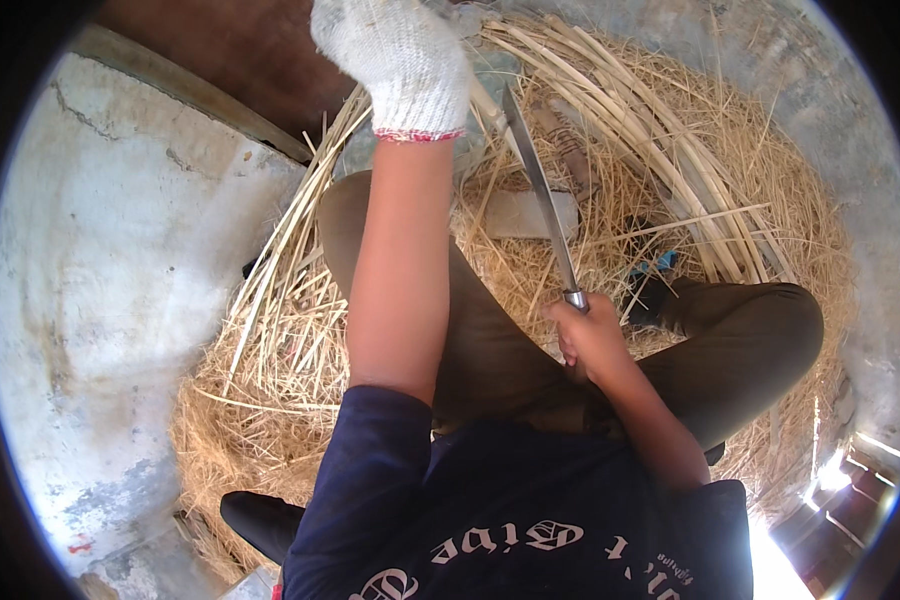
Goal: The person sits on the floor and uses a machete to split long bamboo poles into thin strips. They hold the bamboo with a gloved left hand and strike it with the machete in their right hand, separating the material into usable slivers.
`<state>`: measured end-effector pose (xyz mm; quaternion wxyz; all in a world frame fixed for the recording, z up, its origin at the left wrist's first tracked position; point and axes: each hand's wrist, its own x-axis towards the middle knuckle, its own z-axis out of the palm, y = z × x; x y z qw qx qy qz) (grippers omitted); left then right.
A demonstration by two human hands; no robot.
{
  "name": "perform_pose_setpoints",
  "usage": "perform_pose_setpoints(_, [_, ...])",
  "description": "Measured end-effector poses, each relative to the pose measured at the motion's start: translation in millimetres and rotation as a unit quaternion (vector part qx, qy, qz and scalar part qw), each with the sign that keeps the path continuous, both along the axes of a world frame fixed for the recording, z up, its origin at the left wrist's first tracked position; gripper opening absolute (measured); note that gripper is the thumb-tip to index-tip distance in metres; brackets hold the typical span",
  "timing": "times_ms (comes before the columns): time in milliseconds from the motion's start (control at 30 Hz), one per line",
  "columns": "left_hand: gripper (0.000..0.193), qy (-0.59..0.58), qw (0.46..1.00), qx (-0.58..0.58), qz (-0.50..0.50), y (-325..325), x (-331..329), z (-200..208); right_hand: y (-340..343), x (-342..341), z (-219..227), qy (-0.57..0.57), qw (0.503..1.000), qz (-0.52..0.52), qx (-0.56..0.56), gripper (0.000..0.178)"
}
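My right hand (588, 338) is bare and wrapped round the handle of a long, narrow-bladed knife (543, 190). The blade points up and away from me, tilted slightly left, with a metal collar just above my fist. My left arm stretches far forward. On my left hand (405, 65) is a white knitted glove with a red-edged cuff; its fingers run out at the top edge, so their grip is hidden. A pale split strip (492, 115) shows beside the glove and passes close to the blade; whether the left hand holds it cannot be made out.
Long pale split strips (660, 130) lie in a bundle at the far right, and more strips (295, 225) lean at the left. Fine shavings (240, 440) cover the ground around my folded legs. A flat block (530, 214) lies beyond them. A worn wall (140, 250) stands left.
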<state>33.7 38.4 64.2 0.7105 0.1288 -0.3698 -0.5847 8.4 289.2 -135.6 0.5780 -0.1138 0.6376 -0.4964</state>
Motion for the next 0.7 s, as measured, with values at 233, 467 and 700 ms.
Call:
perform_pose_setpoints(233, [0.051, -0.003, 0.997, -0.049, -0.067, -8.1, 13.8, -1.0, -3.2, 6.4, 13.1, -0.003, 0.976, -0.111, -0.189, 0.024])
perform_pose_setpoints(467, [0.058, -0.037, 0.995, -0.025, -0.094, -0.4, 4.5, -7.1, -5.5, 3.9, -25.2, 0.121, 0.991, -0.042, -0.033, 0.024])
perform_pose_setpoints(700, [0.064, 0.075, 0.918, 0.010, -0.390, 4.0, 15.5, 7.4, -0.8, 11.9, -14.9, 0.034, 0.998, -0.050, -0.025, 0.030])
